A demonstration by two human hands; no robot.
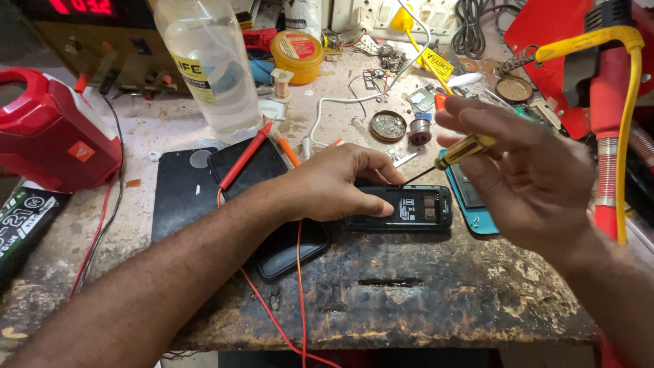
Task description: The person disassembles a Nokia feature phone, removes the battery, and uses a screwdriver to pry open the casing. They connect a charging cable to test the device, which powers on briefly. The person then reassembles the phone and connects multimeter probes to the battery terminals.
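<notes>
My left hand [337,184] presses down on the left end of a small black phone [415,208] that lies open-backed on the worn workbench [409,293]. My right hand [531,170] holds a yellow-handled screwdriver [463,150], its thin tip angled down toward the phone's upper edge. The phone's inner compartment faces up.
A black smartphone [248,167] and a dark back cover [180,194] lie to the left, crossed by a red probe [245,155] and red wire. A clear plastic bottle [211,65], a red jug [48,133], a yellow tin [296,54], a teal phone part [473,204] and a soldering stand [606,102] surround them.
</notes>
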